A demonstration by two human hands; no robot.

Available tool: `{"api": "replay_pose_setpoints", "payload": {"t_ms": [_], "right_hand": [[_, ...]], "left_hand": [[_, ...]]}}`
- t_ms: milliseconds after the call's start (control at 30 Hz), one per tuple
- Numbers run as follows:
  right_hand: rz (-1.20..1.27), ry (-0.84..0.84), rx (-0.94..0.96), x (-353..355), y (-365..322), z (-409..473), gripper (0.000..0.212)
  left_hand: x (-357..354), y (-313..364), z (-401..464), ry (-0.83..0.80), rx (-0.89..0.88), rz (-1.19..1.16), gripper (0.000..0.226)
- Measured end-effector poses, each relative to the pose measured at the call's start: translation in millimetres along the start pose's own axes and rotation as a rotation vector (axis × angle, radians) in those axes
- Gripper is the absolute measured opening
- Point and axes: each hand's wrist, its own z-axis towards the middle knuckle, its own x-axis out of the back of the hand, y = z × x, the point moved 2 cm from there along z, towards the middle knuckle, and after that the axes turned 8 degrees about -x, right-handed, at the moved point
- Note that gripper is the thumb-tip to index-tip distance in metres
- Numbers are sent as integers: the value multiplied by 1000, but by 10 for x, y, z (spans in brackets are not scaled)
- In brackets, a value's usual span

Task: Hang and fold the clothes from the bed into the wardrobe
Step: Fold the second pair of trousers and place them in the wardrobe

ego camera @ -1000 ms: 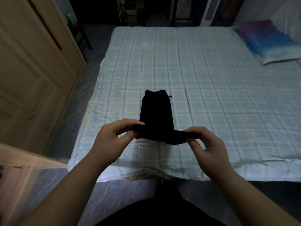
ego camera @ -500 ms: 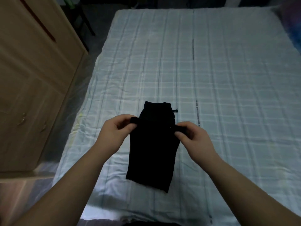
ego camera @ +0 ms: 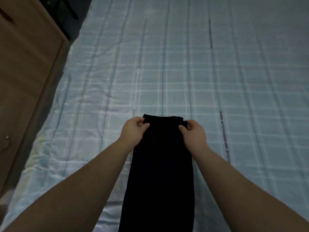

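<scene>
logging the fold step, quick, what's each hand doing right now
Left hand: closed, pinching the far left corner of the black garment.
Right hand: closed, pinching the far right corner of the same garment.

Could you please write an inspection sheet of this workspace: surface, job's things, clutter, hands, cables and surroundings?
Surface: pale blue checked bedsheet covers the bed, lightly wrinkled near its left edge.
Job's things: long black fabric garment lies lengthwise on the sheet, its far edge lifted by both hands; its near end runs out of view.
Clutter: nothing seen.
Hands: left hand pinches the garment's far left corner; right hand pinches the far right corner.
Cables: nothing seen.
Surroundings: light wooden wardrobe stands left of the bed; dark floor gap beyond it, too dim to read.
</scene>
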Motion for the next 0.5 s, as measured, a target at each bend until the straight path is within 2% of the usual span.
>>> {"api": "replay_pose_setpoints", "payload": {"t_ms": [100,233,367,433,500], "right_hand": [[-157,70,47,-156,77,332,13],[-266,143,134,-281,141,595,19],[-222,144,50,-299,201,761,27],[-174,112,-14,-298,261,767,38],[-117,164,6,-251,315,633,46]], "left_hand": [[-132,-216,290,60,-7,118,20],[-208,-209,527,120,-116,286,18],[-284,-210,635,125,-145,375,22],[-320,-255,595,145,-175,353,27],[-337,-304,439,186,-251,328,37]]}}
